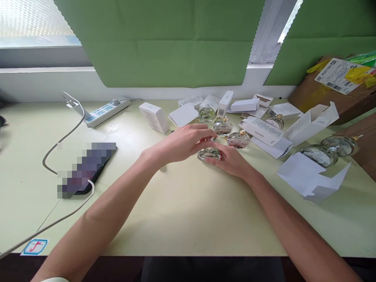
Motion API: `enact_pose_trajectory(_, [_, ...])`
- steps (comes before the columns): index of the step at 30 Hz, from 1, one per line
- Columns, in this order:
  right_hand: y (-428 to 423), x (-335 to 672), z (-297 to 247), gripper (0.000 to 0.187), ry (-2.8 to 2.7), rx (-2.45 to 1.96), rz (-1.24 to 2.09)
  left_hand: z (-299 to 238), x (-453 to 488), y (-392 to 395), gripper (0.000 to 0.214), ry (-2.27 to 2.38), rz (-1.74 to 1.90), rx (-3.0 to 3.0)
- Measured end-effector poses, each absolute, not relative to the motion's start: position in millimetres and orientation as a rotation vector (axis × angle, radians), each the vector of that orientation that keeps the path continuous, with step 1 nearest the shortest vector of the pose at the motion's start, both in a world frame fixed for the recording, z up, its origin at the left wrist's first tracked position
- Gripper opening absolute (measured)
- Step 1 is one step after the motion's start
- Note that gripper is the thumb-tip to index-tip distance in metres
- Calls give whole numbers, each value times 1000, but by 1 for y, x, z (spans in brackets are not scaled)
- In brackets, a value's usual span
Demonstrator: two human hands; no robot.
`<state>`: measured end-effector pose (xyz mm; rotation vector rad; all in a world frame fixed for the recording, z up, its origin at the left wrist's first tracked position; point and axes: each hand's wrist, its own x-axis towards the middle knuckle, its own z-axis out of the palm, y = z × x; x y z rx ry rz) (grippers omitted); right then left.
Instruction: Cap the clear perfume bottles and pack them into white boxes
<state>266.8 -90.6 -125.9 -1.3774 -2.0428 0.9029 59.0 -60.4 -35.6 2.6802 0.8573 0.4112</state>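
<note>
Grips the glass bottle [205,154] on the tabletop [182,219] with the right hand [233,161], holds the left hand [185,141] close above in a grasp too hidden to tell, apparently works at the bottle's top, and next likely needs a steady, light touch.

A small clear glass bottle [203,156], low, wide and rounded in body, sits at the surface [188,219]; the left fingers [201,147] cover much of its top, the right fingers [226,151] clasp its right side; its lower front shows; its exact tilt is hidden.
</note>
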Motion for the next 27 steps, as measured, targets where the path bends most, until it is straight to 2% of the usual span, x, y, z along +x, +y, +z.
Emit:
enact_pose_trajectory(20, [-90,267,-126,58,-2047,-1364,918,-34,56,-62,36,907,393,2654])
enact_pose_trajectory(27, [-90,267,-129,61,-2044,-1414,888,-25,54,-60,25,892,458,2645])
